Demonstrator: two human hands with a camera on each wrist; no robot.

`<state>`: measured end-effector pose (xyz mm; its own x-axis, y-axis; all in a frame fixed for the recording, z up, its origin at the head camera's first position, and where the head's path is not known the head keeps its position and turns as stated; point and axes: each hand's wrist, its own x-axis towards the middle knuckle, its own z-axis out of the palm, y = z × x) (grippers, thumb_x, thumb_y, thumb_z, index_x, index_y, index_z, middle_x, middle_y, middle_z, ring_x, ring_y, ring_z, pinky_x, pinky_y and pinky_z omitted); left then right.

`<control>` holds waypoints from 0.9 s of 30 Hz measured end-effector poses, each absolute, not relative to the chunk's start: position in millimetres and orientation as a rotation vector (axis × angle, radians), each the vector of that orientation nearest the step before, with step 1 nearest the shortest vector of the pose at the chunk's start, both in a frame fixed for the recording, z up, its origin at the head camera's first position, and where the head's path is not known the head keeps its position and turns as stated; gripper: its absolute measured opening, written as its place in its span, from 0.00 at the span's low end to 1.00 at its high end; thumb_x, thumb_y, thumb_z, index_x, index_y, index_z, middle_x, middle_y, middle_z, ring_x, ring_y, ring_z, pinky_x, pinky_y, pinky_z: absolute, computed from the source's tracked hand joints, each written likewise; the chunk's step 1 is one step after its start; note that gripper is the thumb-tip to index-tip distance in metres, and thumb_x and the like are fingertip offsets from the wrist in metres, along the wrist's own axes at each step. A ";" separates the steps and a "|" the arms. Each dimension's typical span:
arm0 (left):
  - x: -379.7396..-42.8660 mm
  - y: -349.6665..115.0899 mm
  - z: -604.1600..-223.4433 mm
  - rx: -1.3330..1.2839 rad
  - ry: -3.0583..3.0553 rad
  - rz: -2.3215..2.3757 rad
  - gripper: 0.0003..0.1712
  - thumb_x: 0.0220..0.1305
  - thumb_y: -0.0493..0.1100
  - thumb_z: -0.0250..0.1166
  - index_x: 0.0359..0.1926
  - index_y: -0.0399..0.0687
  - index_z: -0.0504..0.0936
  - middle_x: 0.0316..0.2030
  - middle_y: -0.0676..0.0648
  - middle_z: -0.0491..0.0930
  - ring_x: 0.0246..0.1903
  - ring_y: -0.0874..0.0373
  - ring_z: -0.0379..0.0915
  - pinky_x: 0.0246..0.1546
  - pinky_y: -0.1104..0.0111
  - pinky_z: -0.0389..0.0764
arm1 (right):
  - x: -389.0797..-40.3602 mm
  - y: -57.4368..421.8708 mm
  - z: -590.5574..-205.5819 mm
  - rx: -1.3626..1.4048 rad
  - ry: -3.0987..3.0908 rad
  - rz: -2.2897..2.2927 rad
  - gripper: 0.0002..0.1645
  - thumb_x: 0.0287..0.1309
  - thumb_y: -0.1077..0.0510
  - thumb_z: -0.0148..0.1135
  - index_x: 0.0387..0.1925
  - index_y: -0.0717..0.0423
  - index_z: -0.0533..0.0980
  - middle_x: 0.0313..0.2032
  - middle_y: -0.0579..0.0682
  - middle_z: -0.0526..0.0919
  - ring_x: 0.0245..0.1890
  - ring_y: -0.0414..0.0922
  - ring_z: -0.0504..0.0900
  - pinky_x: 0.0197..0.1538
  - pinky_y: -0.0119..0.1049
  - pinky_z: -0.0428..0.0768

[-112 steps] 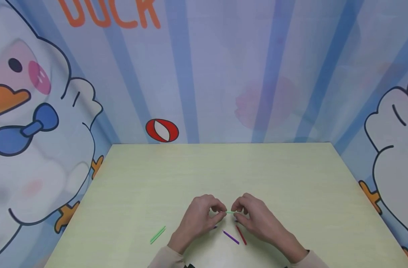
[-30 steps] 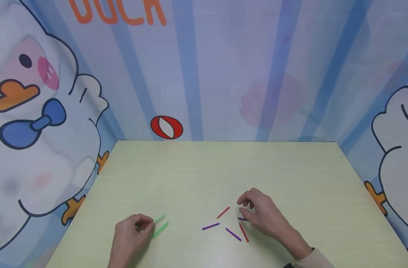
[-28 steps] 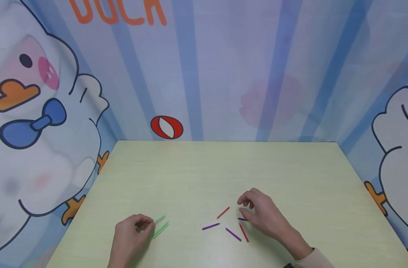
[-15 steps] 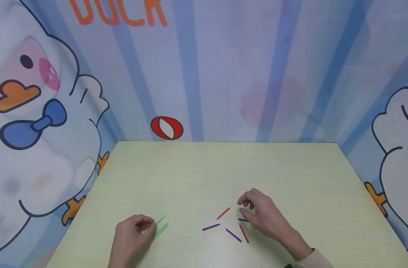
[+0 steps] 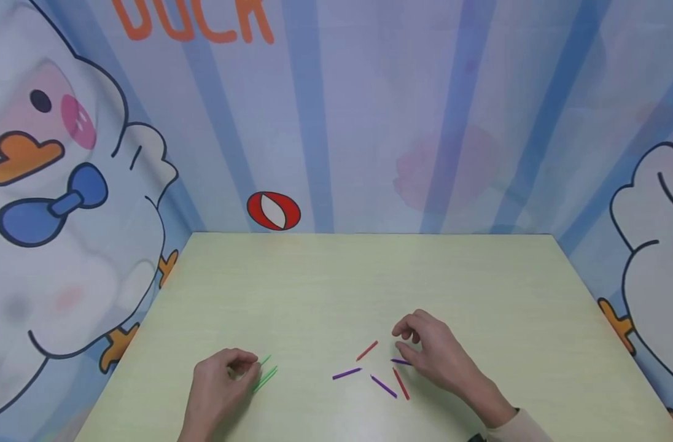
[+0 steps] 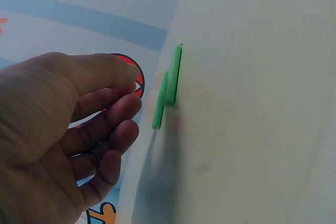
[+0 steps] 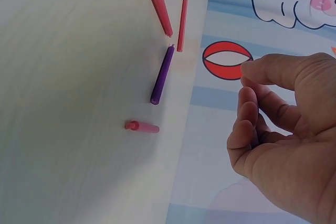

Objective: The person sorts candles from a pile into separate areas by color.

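Left hand [image 5: 220,383], loosely curled and apparently empty, is just left of green sticks [image 5: 266,379], contact unclear. Red sticks [image 5: 401,383], purple sticks [image 5: 384,386] and relaxed, empty right hand [image 5: 433,353] are well right of them. Careless left-hand brush might roll green sticks apart.

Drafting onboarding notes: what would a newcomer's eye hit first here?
Probably the big white cartoon duck on the left side of the backdrop in the head view, then the red-and-white oval printed just above the far edge of the table. On the tabletop, green sticks stand out by the left hand, while red sticks and purple sticks lie scattered near the right hand.
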<state>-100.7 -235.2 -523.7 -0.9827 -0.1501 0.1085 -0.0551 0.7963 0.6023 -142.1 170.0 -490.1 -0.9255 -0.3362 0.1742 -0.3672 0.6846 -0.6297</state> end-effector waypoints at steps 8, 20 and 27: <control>-110.4 -221.6 -518.2 0.003 -2.795 -0.956 0.05 0.63 0.38 0.80 0.37 0.54 0.94 0.29 0.60 0.87 0.33 0.65 0.81 0.37 0.70 0.79 | -144.2 171.3 -492.9 0.593 -2.850 1.065 0.12 0.64 0.68 0.76 0.46 0.53 0.86 0.40 0.41 0.81 0.40 0.39 0.80 0.47 0.37 0.86; -138.0 -184.8 -506.1 -0.259 -2.701 -1.014 0.09 0.63 0.34 0.80 0.35 0.56 0.93 0.29 0.62 0.86 0.34 0.63 0.82 0.42 0.64 0.83 | -151.7 170.0 -494.4 0.652 -2.891 1.078 0.14 0.66 0.68 0.74 0.51 0.57 0.87 0.45 0.48 0.87 0.43 0.43 0.85 0.50 0.41 0.88; -147.8 -162.7 -502.2 -0.361 -2.696 -1.029 0.10 0.63 0.34 0.80 0.35 0.57 0.93 0.30 0.63 0.87 0.34 0.64 0.82 0.42 0.65 0.84 | -154.7 166.6 -496.9 0.632 -2.948 1.082 0.16 0.66 0.68 0.74 0.53 0.57 0.87 0.48 0.50 0.89 0.46 0.44 0.86 0.51 0.41 0.88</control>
